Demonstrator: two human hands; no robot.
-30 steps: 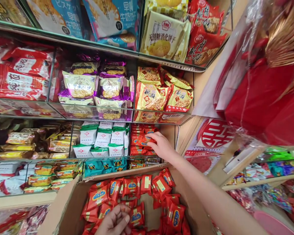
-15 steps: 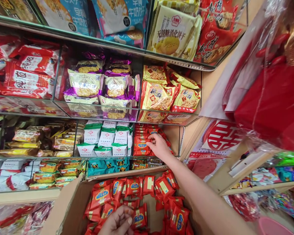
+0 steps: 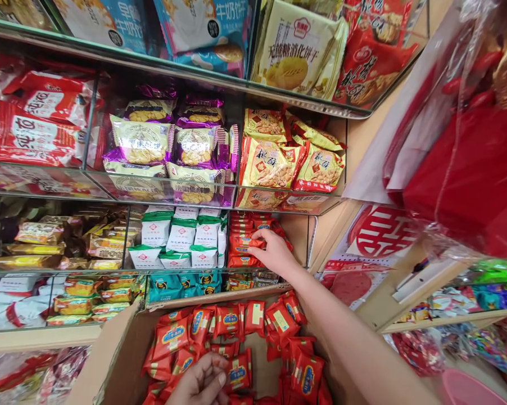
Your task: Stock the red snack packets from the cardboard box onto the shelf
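My right hand point(image 3: 274, 252) reaches into a glass shelf compartment and its fingers rest on a stack of red snack packets point(image 3: 245, 244). Its fingers are bent over the packets' ends. My left hand point(image 3: 203, 382) is low in the frame inside an open cardboard box point(image 3: 122, 349), fingers curled around a red packet with a blue oval label point(image 3: 237, 372). Several more of the same red packets point(image 3: 279, 323) lie loose in the box.
Glass shelves point(image 3: 110, 194) hold white-and-green packets point(image 3: 177, 236), purple biscuit bags point(image 3: 169, 146), yellow pastry bags point(image 3: 287, 163) and red bags point(image 3: 34, 124). Red wrapped goods in plastic point(image 3: 460, 157) hang at right. A wooden side shelf point(image 3: 443, 323) carries small candies.
My right hand has shifted slightly on the red stack in the shelf. My left hand stays curled on a packet in the box. The view has moved a little.
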